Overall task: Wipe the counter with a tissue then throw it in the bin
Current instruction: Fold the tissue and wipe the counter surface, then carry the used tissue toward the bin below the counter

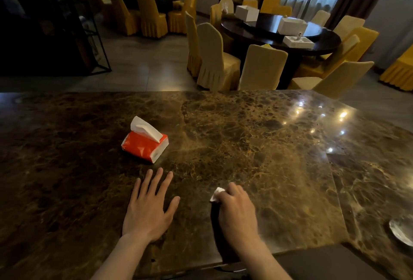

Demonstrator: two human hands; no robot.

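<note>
A brown marble counter (245, 136) fills the lower half of the view. My right hand (238, 210) presses a crumpled white tissue (217, 194) onto the counter near its front edge; only a corner of the tissue shows past my fingers. My left hand (148, 206) lies flat on the counter with fingers spread, holding nothing. Just beyond my left hand sits an orange tissue pack (144, 145) with a white sheet sticking up from its top. No bin is in view.
A shiny round dish (401, 230) sits at the counter's right edge. Beyond the counter stand round dark dining tables (283, 33) ringed by yellow and cream covered chairs (214, 56). A dark metal shelf (55, 22) stands at the back left.
</note>
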